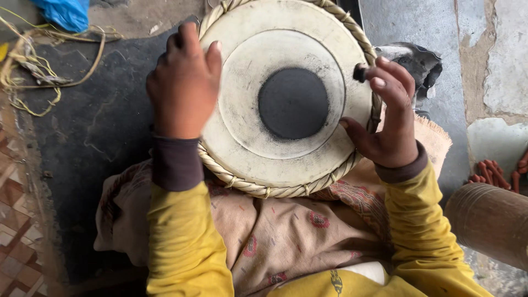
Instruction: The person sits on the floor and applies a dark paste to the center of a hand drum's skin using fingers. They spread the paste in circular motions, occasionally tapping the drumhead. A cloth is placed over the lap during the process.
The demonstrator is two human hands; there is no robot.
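Round drum [286, 99], pale skin head with a black centre patch and a braided rope rim, propped on a patterned cloth [264, 236] across the lap, head facing up. Left hand [184, 88] laid over the drum's left edge, fingers curled on the rim, steadying rather than clutching. Right hand [388, 118] at the right rim, grip closed around a small dark tool [360, 72] pinched between thumb and fingertips, its tip at the skin's outer ring. Work on the head seemingly midway (skin and black patch in place, rim lacing seated; how much trimming or tuning remains, impossible to tell). No containers in view. Loose yellowish cord [33, 60] on the floor to the left, wooden drum shell [489, 220] at right.
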